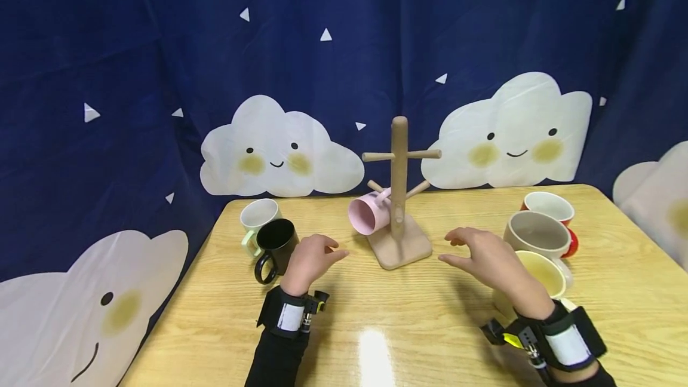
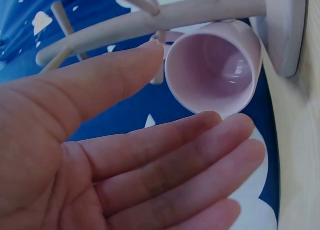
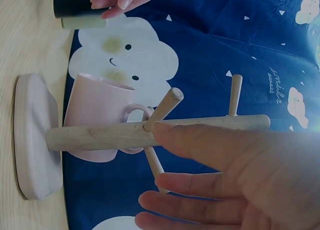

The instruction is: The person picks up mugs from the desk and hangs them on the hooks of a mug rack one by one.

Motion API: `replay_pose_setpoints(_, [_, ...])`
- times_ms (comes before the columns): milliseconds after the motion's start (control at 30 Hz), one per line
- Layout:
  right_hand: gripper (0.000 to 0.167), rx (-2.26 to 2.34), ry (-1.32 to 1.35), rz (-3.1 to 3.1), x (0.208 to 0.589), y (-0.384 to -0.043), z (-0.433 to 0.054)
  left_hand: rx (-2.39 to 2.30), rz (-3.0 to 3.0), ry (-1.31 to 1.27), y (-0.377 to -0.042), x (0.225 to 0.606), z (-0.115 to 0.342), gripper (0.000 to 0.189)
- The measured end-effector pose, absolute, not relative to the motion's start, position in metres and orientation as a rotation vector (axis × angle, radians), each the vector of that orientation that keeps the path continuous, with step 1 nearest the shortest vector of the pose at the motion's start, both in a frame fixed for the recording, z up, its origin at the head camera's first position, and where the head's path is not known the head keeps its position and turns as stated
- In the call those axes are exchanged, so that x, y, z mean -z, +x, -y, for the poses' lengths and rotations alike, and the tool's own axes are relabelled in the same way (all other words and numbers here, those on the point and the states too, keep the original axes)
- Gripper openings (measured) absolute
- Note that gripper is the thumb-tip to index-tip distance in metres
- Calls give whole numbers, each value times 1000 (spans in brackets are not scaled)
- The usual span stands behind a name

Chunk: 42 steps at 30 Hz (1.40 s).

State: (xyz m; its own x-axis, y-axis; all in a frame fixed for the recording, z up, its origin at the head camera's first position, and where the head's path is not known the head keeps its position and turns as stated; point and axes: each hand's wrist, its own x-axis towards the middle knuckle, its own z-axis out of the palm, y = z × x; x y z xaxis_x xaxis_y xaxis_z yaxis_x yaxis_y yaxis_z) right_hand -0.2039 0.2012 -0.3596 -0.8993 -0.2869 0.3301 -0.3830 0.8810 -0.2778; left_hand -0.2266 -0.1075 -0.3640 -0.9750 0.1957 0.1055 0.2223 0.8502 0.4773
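Note:
A wooden mug tree (image 1: 399, 178) stands on the table, with a pink mug (image 1: 368, 214) hung by its handle on a lower peg, its mouth facing left and forward. To the left of the tree, my left hand (image 1: 310, 263) hovers with relaxed fingers and holds nothing. Just behind it are a black mug (image 1: 276, 240) and a white mug with a pale green handle (image 1: 260, 215). On the other side my right hand (image 1: 491, 258) is in the air, thumb and fingers apart, nothing between them. It partly covers a yellow mug (image 1: 543, 272). The pink mug (image 2: 215, 70) shows beyond my left fingers.
At the right, a grey-beige mug (image 1: 537, 233) stands behind the yellow one, and a red mug with a white inside (image 1: 549, 206) is farthest back. A dark blue curtain (image 1: 376, 64) with white clouds hangs behind the wooden table (image 1: 430, 327).

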Motion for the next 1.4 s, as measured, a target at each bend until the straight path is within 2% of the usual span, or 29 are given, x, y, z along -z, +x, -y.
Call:
replay_pose_setpoints(233, [33,-491,521,2791,358,-203,-204,832,2825,-245,-223,358,124,34])
replay_pose_setpoints(567, [33,-503,552,2817,358,-203,-205,762,2605,153,-216,355,191,35])
replay_pose_setpoints(667, [34,-490,553,2824,358,-203,-204,728,2703,161,-216,366,204,27])
replay_pose_setpoints(800, [33,-488,554,2827,359,-202,-203,738,2805,135,-218,381,213,46])
replay_pose_setpoints(1133, [34,-493,544,2862,359,-202,-201,786,2805,75,-223,392,223,47])
replay_pose_setpoints(1267, [34,-493,539,2877,358,-202,-201,741,2790,66,-223,388,223,44])
replay_pose_setpoints(1400, [36,-510,526,2887,358,-203,-203,763,2831,56,-223,377,221,33])
